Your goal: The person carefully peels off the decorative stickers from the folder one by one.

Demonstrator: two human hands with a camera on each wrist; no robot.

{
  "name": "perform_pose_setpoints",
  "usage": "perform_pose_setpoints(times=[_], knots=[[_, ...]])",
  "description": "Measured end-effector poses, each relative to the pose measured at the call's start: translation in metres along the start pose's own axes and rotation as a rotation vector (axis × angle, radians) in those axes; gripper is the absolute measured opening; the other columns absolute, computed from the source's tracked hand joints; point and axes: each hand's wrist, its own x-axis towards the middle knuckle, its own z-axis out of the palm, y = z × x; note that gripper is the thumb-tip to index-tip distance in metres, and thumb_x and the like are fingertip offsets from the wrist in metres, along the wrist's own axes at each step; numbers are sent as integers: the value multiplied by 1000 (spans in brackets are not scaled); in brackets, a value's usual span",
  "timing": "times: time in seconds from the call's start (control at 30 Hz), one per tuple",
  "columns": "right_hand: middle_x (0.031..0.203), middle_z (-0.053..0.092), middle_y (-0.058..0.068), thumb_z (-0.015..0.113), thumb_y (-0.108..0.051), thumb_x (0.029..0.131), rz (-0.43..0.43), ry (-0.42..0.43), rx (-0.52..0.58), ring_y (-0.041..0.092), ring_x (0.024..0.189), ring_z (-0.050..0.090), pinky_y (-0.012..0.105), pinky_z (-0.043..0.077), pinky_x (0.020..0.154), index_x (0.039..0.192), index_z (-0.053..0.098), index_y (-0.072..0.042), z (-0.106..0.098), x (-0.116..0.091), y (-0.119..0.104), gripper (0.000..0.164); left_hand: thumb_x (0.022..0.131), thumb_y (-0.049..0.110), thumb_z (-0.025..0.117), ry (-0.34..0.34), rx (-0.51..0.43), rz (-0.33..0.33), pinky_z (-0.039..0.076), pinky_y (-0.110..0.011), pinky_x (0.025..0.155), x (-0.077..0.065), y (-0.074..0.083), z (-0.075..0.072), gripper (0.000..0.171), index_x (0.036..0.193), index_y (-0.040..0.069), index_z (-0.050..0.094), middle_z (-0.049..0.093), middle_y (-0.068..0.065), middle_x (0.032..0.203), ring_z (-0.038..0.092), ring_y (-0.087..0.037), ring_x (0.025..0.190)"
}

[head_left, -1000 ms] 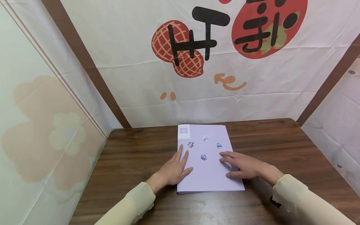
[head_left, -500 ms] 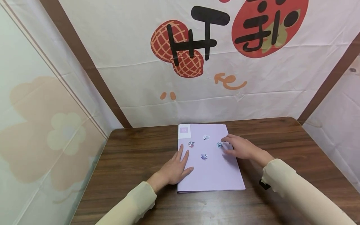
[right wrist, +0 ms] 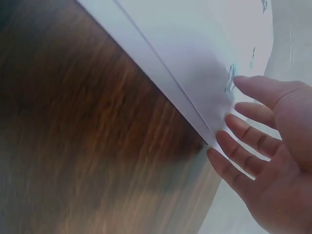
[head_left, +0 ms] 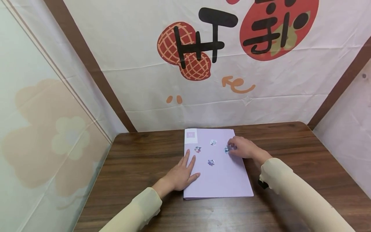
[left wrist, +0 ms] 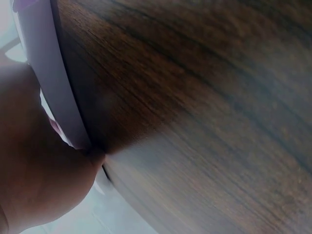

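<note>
A pale purple folder [head_left: 221, 180] lies closed on the table, a white label [head_left: 190, 140] at its upper left corner. Several small shiny character stickers are on its cover. My left hand [head_left: 179, 176] rests on the folder's left edge with fingers spread. Over the right side, the fingertips of my right hand [head_left: 242, 147] are at the right-hand sticker [head_left: 226, 150]. In the right wrist view the thumb is at that sticker [right wrist: 230, 80], with the other fingers loosely extended; no clear pinch shows. Further stickers sit at top [head_left: 213, 142], left [head_left: 197, 149] and bottom [head_left: 211, 162].
The brown wooden table [head_left: 139, 161] extends to both sides of the folder. Behind it hangs a white printed cloth [head_left: 145, 83], with similar cloth at the left and right. A black object [head_left: 263, 184] shows under the right sleeve cuff.
My right hand has moved up along the folder's right side to the right-hand sticker, its fingers now more bent. My left hand stays on the left edge.
</note>
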Motion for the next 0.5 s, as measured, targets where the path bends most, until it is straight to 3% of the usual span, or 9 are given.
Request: perform_pose_setpoints(times=[0.5], knots=[[94, 68, 7, 72, -10, 93, 79, -14, 54, 21, 86, 61, 44, 55, 82, 102, 70, -1, 6, 14, 3, 13, 106, 62, 33, -19, -25, -5, 35, -53, 117, -2, 2, -8, 76, 166, 19, 16, -10, -18, 171, 24, -47, 151]])
